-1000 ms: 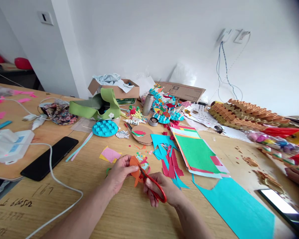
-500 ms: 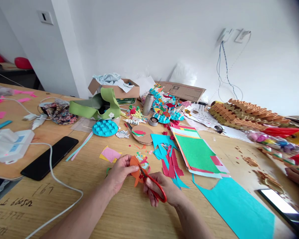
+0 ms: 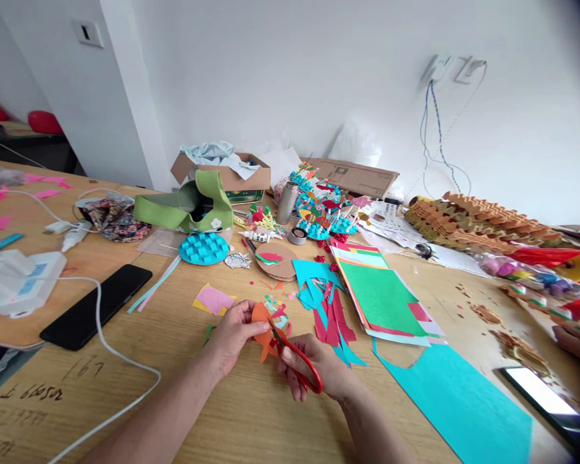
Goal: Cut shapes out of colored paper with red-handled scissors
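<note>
Wooden counter (image 3: 241, 419), scraps (image 3: 336, 319) about; above it I see left hand (image 3: 232, 338) pinching orange paper (image 3: 260, 314), right hand (image 3: 329, 370) gripping red scissors (image 3: 303, 354) against it. I'd turn paper, not scissors, left hand off the cutting line.

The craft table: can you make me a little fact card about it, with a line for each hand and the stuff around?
Left hand: pinching orange paper
Right hand: gripping red-handled scissors
Scissor blades: at the orange paper
Right of the hands: paper stack, green sheet uppermost; big blue sheet
Left of the hands: black phone, white cable across it
Farther back: blue disc, metal bottle
Right edge: another person's hand
</note>
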